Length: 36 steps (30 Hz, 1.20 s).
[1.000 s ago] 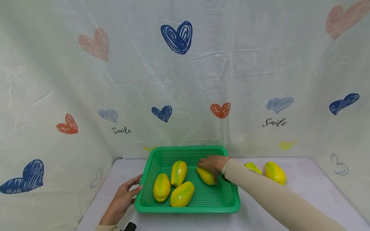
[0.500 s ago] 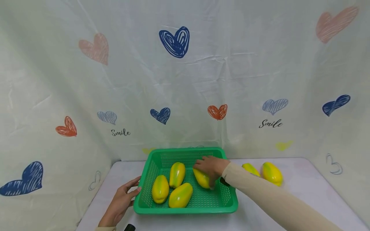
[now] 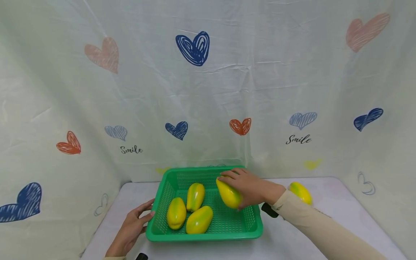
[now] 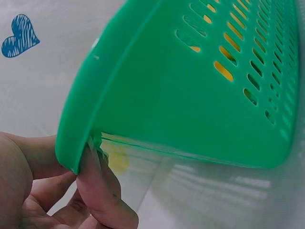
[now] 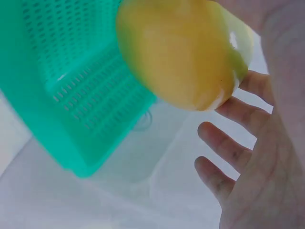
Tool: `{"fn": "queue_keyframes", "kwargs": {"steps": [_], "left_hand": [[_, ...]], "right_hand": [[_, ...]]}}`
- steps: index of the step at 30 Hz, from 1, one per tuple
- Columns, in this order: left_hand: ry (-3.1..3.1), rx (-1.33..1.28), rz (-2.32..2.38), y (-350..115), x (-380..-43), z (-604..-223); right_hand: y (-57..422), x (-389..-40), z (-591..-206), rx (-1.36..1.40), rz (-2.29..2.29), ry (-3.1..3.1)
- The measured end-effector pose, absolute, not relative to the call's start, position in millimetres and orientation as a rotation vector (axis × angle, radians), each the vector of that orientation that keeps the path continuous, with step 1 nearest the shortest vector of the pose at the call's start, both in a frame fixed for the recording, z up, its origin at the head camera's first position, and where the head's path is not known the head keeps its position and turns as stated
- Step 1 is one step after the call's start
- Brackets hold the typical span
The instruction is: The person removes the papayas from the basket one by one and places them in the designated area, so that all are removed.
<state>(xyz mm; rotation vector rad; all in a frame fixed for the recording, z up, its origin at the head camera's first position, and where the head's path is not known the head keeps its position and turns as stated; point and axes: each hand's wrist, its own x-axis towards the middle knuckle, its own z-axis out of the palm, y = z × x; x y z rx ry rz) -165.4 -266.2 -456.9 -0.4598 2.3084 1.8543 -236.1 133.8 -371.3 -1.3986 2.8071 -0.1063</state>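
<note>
My right hand (image 3: 251, 186) holds a yellow papaya (image 3: 228, 195) with green streaks over the right half of a green plastic basket (image 3: 204, 237). In the right wrist view, the thumb side and upper fingers are around the held papaya (image 5: 176, 52), while the lower fingers stand spread off it. Inside the basket, on the left, lie three more papayas: one at the back (image 3: 195, 196), one at the left (image 3: 176, 213) and one in front (image 3: 199, 220). My left hand (image 3: 131, 225) grips the basket's left rim, thumb and fingers on either side in the left wrist view.
Another papaya (image 3: 300, 192) lies on the white table (image 3: 344, 216) right of the basket, partly behind the right sleeve (image 3: 318, 220). A pale curtain (image 3: 208, 94) printed with hearts hangs close behind the basket.
The right hand has raised the papaya from the basket floor. Its forearm now covers one of the two papayas on the right. The left hand stays at the rim; the view has shifted slightly.
</note>
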Motion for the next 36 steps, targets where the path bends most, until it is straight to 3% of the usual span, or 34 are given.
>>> {"fn": "queue_keyframes", "kwargs": {"steps": [17,36], "left_hand": [[2.287,-0.467,1.848,-268,-167,-458],[2.266,-0.495,1.847,-269,-169,-460]], "right_hand": [[237,-196,-372,-1.206,-0.406,3.092],[353,-175,-411,-0.666,-0.568,3.149]]}}
